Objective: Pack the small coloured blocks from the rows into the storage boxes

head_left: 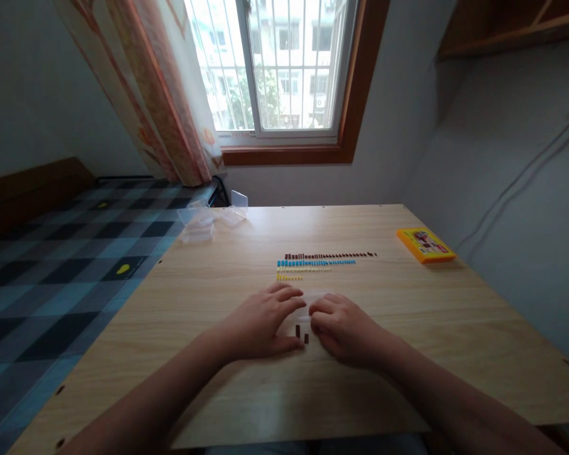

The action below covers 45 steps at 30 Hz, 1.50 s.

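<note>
Two small dark brown pieces, a longer one (pixel 298 331) and a shorter one (pixel 306 339), lie on the wooden table between my hands. My left hand (pixel 265 321) rests at their left with fingers apart, its thumb beside the shorter piece. On the other side, my right hand (pixel 342 325) is closed, fingers curled together; whatever it may hold is hidden. A clear plastic tray (pixel 305 314) lies partly covered between the two hands. Beyond them run rows of tiny pieces: brown (pixel 308 256), blue (pixel 303 263), pale cream (pixel 308 270) and yellow (pixel 289 278).
Clear plastic boxes (pixel 199 232) stand at the table's far left corner. An orange-yellow box (pixel 425 245) lies near the right edge. A bed with a checked cover (pixel 90 253) adjoins the left side, and a window (pixel 289 69) is beyond the wooden table (pixel 208 392).
</note>
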Each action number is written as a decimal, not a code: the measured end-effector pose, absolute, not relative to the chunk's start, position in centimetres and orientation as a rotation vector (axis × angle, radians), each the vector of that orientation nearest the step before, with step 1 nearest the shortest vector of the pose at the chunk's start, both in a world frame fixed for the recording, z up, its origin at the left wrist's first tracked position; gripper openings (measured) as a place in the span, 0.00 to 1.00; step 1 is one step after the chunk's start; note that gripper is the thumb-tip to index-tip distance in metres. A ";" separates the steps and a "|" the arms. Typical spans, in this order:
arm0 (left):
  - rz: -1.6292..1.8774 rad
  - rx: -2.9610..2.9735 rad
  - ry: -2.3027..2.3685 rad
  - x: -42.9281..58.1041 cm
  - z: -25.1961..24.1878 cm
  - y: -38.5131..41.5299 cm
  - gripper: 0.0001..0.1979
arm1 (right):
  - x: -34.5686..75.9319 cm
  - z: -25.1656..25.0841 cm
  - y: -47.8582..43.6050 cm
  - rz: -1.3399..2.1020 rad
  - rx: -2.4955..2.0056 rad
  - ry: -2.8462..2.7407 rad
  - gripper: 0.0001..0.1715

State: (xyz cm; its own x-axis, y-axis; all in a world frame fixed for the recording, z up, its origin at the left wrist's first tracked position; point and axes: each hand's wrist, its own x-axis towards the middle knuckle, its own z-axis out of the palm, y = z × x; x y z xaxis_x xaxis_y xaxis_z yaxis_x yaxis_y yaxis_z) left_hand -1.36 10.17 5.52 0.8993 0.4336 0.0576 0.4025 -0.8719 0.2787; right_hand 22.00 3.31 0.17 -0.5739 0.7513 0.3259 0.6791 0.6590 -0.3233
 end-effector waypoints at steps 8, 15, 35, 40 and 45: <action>0.188 2.706 0.605 -1.5 0.7 9.2 0.47 | 22.2 -0.3 3.3 0.179 -1.089 -2.428 0.07; 0.105 2.691 0.610 -1.3 0.3 9.4 0.48 | 22.5 0.2 3.2 0.162 -0.962 -2.385 0.07; 0.162 2.651 0.632 -1.2 0.4 9.3 0.47 | 22.3 0.1 3.2 0.147 -1.132 -2.475 0.13; 0.188 2.656 0.623 -1.1 0.4 9.3 0.46 | 22.2 -0.1 3.1 0.119 -1.147 -2.491 0.13; 0.167 2.666 0.627 -1.0 0.7 9.2 0.46 | 22.1 -0.1 3.2 0.102 -1.162 -2.499 0.13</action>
State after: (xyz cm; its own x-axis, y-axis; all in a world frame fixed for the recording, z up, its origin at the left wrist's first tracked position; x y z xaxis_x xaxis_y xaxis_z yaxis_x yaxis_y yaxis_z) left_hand -1.03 9.24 0.65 0.8926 0.4501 0.0252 0.4029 -0.8215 0.4035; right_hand 22.11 3.24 -0.11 -0.5852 0.7497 0.3090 0.7219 0.6553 -0.2225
